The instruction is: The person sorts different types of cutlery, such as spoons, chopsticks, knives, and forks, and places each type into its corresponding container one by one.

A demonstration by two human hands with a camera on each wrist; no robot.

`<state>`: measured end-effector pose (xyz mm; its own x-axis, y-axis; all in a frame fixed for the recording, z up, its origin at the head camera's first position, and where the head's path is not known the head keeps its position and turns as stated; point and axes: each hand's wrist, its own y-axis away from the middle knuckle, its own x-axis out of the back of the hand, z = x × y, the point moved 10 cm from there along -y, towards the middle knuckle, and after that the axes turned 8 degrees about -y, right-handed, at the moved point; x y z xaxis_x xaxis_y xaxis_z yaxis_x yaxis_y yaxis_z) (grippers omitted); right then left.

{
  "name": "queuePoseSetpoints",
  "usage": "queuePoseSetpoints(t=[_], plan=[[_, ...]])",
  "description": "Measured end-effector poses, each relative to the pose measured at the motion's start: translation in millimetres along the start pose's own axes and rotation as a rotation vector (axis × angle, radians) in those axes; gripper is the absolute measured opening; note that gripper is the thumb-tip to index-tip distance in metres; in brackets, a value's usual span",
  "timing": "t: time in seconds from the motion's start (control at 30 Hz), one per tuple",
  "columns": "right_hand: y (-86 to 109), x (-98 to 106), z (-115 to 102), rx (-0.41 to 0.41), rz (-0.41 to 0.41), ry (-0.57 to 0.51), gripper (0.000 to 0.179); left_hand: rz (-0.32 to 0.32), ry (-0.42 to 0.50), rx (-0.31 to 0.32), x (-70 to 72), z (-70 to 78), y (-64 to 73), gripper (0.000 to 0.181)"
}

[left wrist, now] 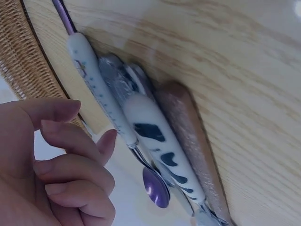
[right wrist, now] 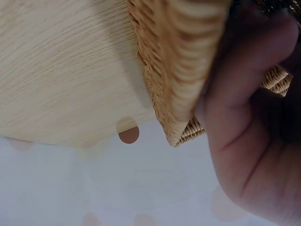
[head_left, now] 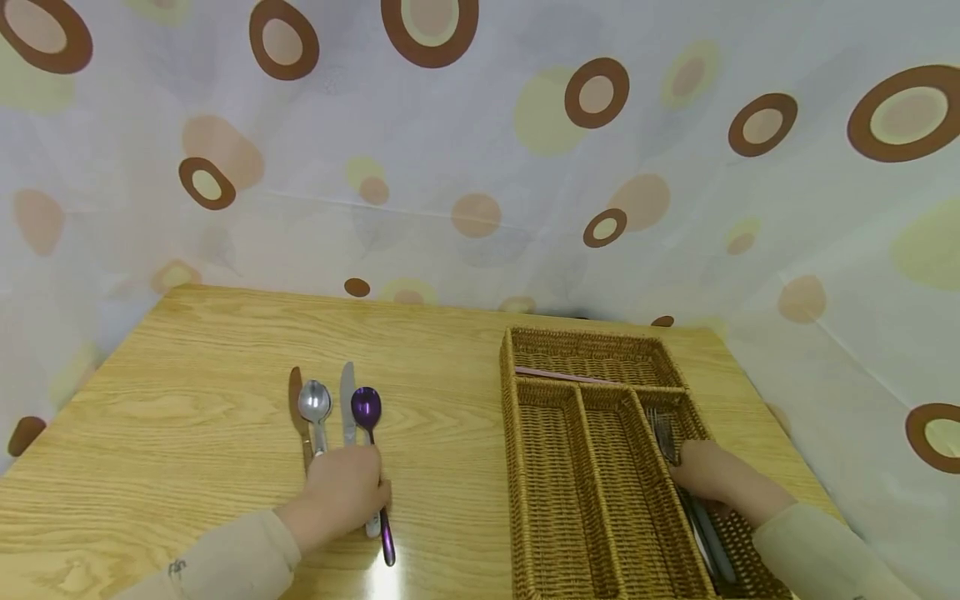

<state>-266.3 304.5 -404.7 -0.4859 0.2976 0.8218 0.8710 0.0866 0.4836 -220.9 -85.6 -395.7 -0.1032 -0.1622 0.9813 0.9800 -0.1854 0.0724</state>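
Observation:
My left hand [head_left: 341, 492] is over a bunch of cutlery at the table's left. In the left wrist view its fingers are loosely bent beside a dotted white handle [left wrist: 96, 82], with nothing seen between them. Around it lie a purple spoon [head_left: 366, 407], a silver knife [head_left: 348, 400], a silver spoon [head_left: 315, 402] and a copper-coloured knife [head_left: 297, 408]. A white handle with dark patches [left wrist: 157, 141] shows too. My right hand [head_left: 705, 475] reaches into the right compartment of a wicker tray [head_left: 516, 467], over a fork [head_left: 663, 433] and other cutlery handles [head_left: 712, 542]. Its fingertips are hidden.
A thin pinkish stick [head_left: 562, 375] lies in the tray's back compartment. The wooden table [head_left: 442, 400] reaches to a patterned cloth [head_left: 480, 150] hanging behind and at both sides. The tray's woven wall [right wrist: 188, 56] stands beside the right hand.

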Motion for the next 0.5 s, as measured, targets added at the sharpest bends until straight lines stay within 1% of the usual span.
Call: queuePoseSetpoints(t=[0.13,0.23,0.3,0.4,0.5], plan=[[-0.2,2,1,0.008,0.025,-0.009,0.033,-0.047,0.025,-0.003,-4.1,4.6,2.0,0.041],[-0.2,3,0,0.009,0.040,-0.008,0.034,-0.072,0.039,-0.013,-7.6,7.9,3.3,0.040],[0.1,4,-1,0.011,0.045,-0.004,0.035,-0.077,0.049,-0.020,-9.5,9.4,3.6,0.037],[0.7,6,-3,0.013,0.051,0.005,0.035,-0.063,0.043,-0.039,-11.2,11.9,3.1,0.030],[0.9,6,-3,0.016,0.054,0.006,0.033,-0.034,0.039,-0.055,-13.0,15.0,0.9,0.024]])
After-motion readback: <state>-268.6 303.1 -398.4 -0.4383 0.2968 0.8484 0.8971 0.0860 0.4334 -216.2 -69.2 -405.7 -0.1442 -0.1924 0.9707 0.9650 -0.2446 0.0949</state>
